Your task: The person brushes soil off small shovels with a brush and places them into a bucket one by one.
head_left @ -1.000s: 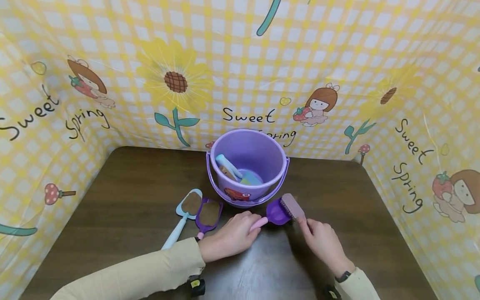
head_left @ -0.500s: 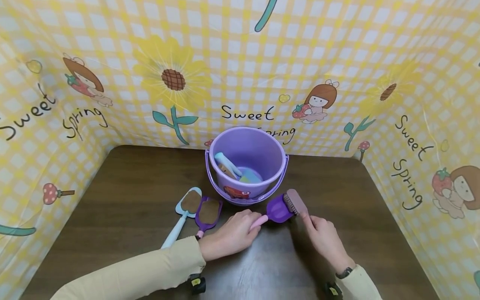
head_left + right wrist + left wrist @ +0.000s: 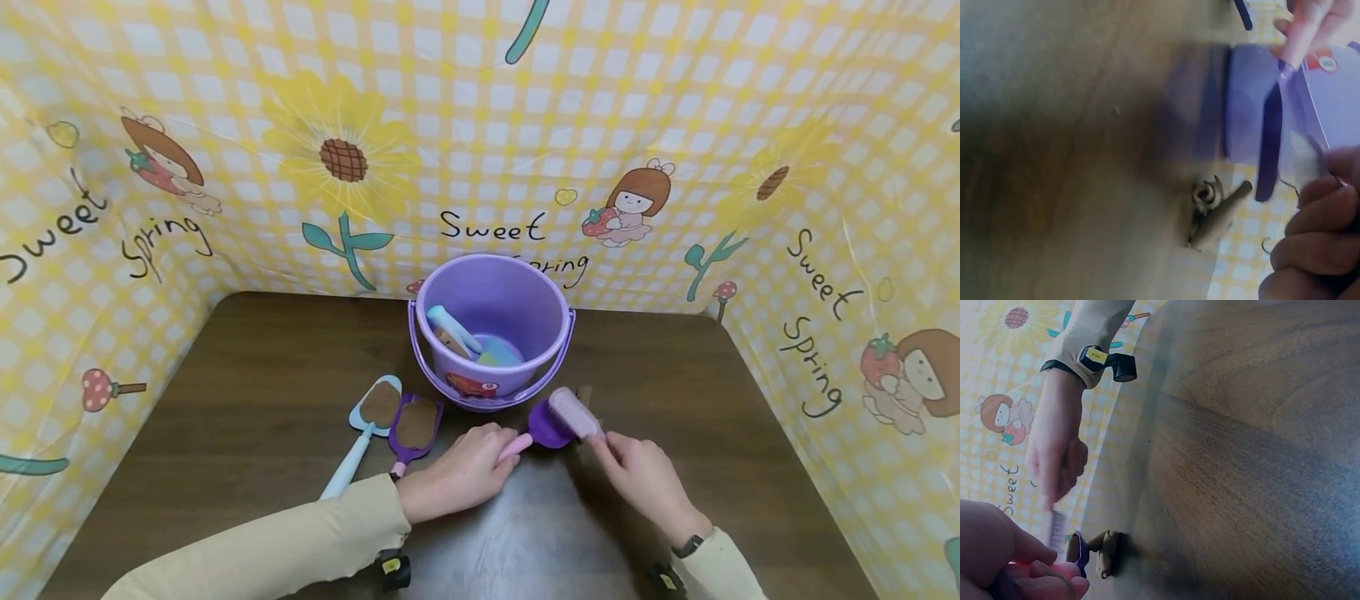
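My left hand (image 3: 465,467) grips the pink handle (image 3: 516,448) of a purple toy shovel, its blade (image 3: 542,432) pointing right. In my right hand (image 3: 647,482) is a small brush (image 3: 573,412), pink-backed, its head overlapping the blade's right side in the head view. Some brown curled pieces (image 3: 1213,212) lie on the table beyond the brush; the left wrist view shows brown pieces (image 3: 1107,555) close to the shovel. Seen from the right wrist, the purple blade (image 3: 1270,147) stands nearly edge-on, in front of the purple bucket (image 3: 1250,106).
Just behind the hands stands the bucket (image 3: 528,292), holding a light blue tool (image 3: 453,329) and other small things. To the left lie a blue toy shovel (image 3: 348,462) and another purple one (image 3: 405,452), both with brown material on their blades. Checked cloth (image 3: 487,150) surrounds the wooden table (image 3: 270,358).
Over the last second the brush first shifts slightly up and right, then moves left over the shovel blade, its bristles turning out of sight. The left hand stays nearly still.
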A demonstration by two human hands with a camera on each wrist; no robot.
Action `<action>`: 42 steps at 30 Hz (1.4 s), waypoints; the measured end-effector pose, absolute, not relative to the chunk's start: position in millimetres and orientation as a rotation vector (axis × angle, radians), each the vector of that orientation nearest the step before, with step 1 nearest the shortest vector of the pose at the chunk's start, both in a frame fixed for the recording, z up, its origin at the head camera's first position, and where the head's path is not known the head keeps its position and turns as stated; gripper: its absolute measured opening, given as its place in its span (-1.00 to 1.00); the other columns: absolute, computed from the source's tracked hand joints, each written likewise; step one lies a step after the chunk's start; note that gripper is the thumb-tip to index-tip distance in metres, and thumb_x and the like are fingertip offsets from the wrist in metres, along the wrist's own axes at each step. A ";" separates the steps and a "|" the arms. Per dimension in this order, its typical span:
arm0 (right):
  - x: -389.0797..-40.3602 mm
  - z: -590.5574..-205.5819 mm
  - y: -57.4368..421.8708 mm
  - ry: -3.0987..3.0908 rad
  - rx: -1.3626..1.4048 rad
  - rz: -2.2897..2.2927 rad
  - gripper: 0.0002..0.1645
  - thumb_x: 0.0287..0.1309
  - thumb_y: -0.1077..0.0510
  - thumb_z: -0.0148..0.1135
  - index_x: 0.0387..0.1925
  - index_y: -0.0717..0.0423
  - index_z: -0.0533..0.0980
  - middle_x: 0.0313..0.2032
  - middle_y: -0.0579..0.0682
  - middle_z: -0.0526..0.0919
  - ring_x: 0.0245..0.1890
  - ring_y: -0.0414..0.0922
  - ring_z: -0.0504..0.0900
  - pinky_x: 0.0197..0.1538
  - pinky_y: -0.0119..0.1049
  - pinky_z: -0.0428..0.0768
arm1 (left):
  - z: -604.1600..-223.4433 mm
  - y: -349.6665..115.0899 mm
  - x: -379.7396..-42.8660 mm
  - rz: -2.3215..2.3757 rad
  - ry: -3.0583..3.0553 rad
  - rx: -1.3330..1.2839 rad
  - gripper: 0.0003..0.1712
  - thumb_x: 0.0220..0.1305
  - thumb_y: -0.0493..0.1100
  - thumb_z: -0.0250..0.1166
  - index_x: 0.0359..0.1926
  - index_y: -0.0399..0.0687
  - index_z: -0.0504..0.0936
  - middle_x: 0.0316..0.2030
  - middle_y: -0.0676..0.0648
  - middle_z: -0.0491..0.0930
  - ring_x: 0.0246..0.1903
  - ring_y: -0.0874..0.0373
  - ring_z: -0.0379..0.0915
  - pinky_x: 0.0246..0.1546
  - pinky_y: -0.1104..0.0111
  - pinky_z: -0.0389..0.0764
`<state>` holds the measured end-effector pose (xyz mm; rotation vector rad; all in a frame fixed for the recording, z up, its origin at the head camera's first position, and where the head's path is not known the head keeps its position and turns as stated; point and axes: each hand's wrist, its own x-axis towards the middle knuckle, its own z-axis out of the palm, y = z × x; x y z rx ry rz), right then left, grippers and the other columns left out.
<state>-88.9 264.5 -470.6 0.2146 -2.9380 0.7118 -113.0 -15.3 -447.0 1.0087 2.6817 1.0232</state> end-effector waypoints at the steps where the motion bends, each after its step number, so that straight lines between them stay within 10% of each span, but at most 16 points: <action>1: -88.7 -472.1 263.4 -2.942 0.256 0.678 -0.45 0.47 -0.04 0.25 -0.64 -0.09 0.25 -0.70 -0.27 0.15 -0.70 -0.27 0.21 -0.59 -0.36 0.15 | -447.1 -15.5 -112.8 1.023 2.687 1.009 -0.94 0.38 -0.29 0.31 -0.28 -0.18 0.61 -0.44 0.00 0.51 -0.39 0.14 0.49 -0.40 0.26 0.55; 22: -95.6 -471.5 272.1 -2.902 0.021 0.677 -0.43 0.54 -0.07 0.13 -0.64 -0.01 0.29 -0.70 -0.16 0.23 -0.67 -0.12 0.31 -0.59 -0.21 0.26 | -444.3 -22.0 -112.5 1.015 2.664 0.952 -0.82 0.42 -0.25 0.29 0.00 -0.19 0.63 -0.29 -0.01 0.60 -0.28 0.16 0.54 -0.25 0.27 0.60; 42: -89.7 -472.3 262.3 -3.017 0.241 0.607 -0.47 0.48 -0.07 0.23 -0.62 -0.09 0.29 -0.70 -0.24 0.17 -0.69 -0.24 0.25 -0.59 -0.32 0.19 | -443.3 -12.8 -110.9 1.041 2.726 1.019 -0.95 0.39 -0.29 0.31 -0.27 -0.15 0.62 -0.45 0.03 0.51 -0.41 0.17 0.47 -0.39 0.26 0.53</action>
